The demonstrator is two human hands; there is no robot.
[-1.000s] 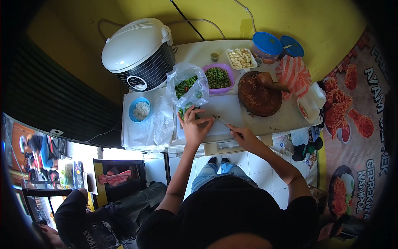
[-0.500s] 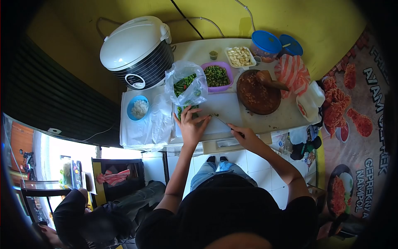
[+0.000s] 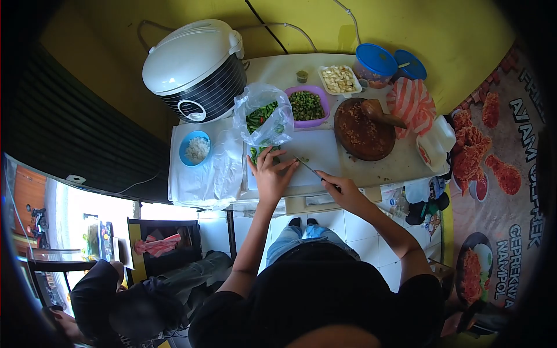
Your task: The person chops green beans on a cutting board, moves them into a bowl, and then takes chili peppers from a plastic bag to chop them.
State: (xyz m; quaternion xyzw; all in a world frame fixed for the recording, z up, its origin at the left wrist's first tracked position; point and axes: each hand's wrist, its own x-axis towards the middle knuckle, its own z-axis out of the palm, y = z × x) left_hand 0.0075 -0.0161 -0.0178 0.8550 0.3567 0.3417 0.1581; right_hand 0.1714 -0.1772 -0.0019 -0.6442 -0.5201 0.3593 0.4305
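My right hand (image 3: 342, 189) is closed around the handle of a knife (image 3: 307, 167), its blade pointing left over the white cutting board (image 3: 319, 145). Beside the knife tip lie small cut green bits. Close to that tip are the thumb and forefinger of my left hand (image 3: 271, 175), drawn together on what looks like a green chili, mostly hidden; its other fingers are spread. Under and behind them lie more green chilies (image 3: 255, 153). A clear plastic bag (image 3: 277, 131) of green chilies stands behind my left hand, next to a purple tub (image 3: 313, 122) of chopped green pieces.
A rice cooker (image 3: 191, 64) stands at the back left, with a blue bowl of rice (image 3: 197, 149) in front. Right of the board sits a stone mortar (image 3: 362, 136) with a pestle (image 3: 386, 116). Peeled garlic (image 3: 338, 79) fills a white tray. Another person (image 3: 139, 301) is at lower left.
The view has shifted slightly, moving the table items a little to the right. Both hands stay at nearly the same place by the board.
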